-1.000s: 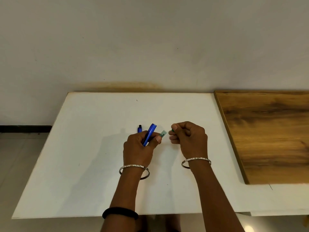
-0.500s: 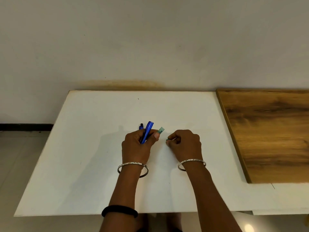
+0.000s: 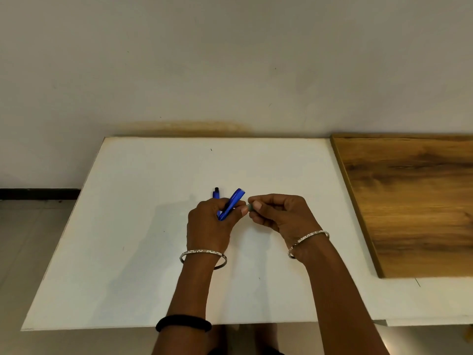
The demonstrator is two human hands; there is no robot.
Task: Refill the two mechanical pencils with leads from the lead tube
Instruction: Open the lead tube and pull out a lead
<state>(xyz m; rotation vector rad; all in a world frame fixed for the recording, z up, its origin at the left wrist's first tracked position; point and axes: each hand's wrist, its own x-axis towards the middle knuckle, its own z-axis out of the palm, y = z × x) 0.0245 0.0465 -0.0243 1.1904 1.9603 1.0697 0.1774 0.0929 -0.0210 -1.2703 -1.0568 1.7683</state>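
The left hand (image 3: 210,226) holds two blue pencils (image 3: 231,204) in its fist, their ends sticking up past the fingers. The right hand (image 3: 279,213) is just beside it, pinching a small grey thing (image 3: 249,207) at the left thumb. Both hands are over a white board (image 3: 128,226).

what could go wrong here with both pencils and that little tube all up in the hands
1. The left hand holds two blue pencils at once; one might slip and roll across the white board.
2. The small greenish lead tube is pinched at the fingertips of the right hand, above the board. A fumble might spill thin leads, likely snapping them.
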